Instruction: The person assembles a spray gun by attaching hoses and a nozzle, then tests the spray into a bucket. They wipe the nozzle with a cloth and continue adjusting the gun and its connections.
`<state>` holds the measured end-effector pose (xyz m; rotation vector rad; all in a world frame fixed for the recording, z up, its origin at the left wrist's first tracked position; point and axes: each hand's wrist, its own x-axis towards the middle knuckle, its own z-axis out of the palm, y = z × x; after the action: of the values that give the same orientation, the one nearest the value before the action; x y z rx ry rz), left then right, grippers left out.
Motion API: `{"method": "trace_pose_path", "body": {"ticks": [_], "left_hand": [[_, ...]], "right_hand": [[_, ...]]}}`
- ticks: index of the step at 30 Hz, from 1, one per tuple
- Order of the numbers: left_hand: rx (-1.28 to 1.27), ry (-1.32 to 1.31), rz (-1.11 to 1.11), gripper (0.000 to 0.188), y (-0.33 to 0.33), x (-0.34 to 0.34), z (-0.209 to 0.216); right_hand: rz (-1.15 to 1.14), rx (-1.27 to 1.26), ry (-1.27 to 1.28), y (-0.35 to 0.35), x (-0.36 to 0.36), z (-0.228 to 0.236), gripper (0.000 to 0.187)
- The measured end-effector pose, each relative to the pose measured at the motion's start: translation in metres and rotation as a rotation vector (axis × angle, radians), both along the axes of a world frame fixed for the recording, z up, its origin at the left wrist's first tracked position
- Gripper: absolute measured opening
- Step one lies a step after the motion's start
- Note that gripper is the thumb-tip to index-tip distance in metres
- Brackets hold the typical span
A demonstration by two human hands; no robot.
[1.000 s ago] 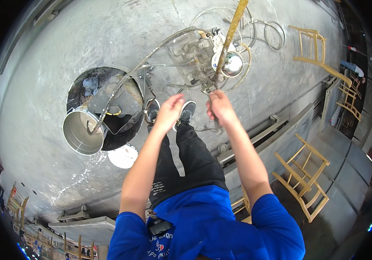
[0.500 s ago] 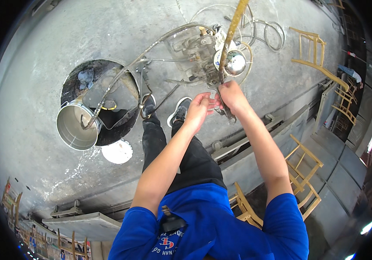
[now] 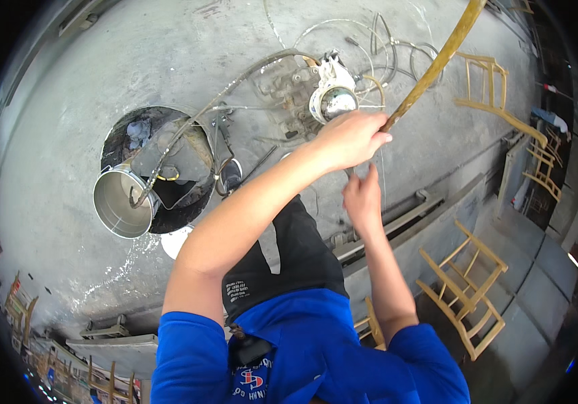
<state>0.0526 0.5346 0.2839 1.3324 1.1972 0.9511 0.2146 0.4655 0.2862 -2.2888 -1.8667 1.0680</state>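
Note:
My left hand [image 3: 351, 140] reaches across to the right with its fingers closed round the lower end of a yellowish-brown stained hose [image 3: 437, 64]. The hose runs up and away to the top right. Just below it, my right hand [image 3: 363, 202] has one finger raised and the others curled. A small grey part [image 3: 349, 172] shows between the two hands; most of it is hidden, so its kind is unclear. Beyond my left hand stands a dirty pump machine [image 3: 285, 94] with a shiny round metal cup [image 3: 338, 102] at its side.
A metal bucket [image 3: 104, 205] with a hose end inside tilts by a round dark tray [image 3: 115, 135] on the left. A white lid [image 3: 173, 242] lies beside it. Coiled hoses [image 3: 396, 57] lie beyond the pump. Wooden chair frames [image 3: 467, 286] stand at right.
My left hand has moved right and up and now grips the hose. My right hand has come off the hose and dropped lower. The hose's upper part has swung right.

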Motion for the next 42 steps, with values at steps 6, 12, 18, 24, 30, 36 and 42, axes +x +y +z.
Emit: {"method": "trace_pose_path", "body": {"ticks": [6,12,18,24,30,36,42], "left_hand": [[0.083,0.448,0.131,0.034,0.072,0.004,-0.021],[-0.255,0.44,0.182,0.032,0.089,-0.014,-0.053],[-0.322,0.462,0.279,0.032,0.088,-0.012,-0.059],[-0.301,0.523,0.376,0.033,0.083,-0.01,-0.048],[-0.311,0.487,0.364,0.031,0.084,-0.011,-0.047],[-0.271,0.485,0.366,0.025,0.082,-0.011,-0.047],[-0.281,0.463,0.376,0.026,0.079,-0.011,-0.045]], "right_hand": [[-0.188,-0.566,0.482,0.008,0.014,0.036,0.025],[-0.1,-0.707,0.546,0.079,0.0,-0.021,0.031],[-0.012,-0.849,0.454,0.098,-0.008,-0.038,0.038],[0.03,-0.905,0.386,0.123,-0.022,-0.033,0.03],[0.03,-1.045,0.348,0.154,-0.028,-0.04,0.022],[0.021,-1.143,0.338,0.176,-0.023,-0.049,0.023],[0.113,-1.131,0.276,0.186,-0.03,-0.051,0.023]]}}
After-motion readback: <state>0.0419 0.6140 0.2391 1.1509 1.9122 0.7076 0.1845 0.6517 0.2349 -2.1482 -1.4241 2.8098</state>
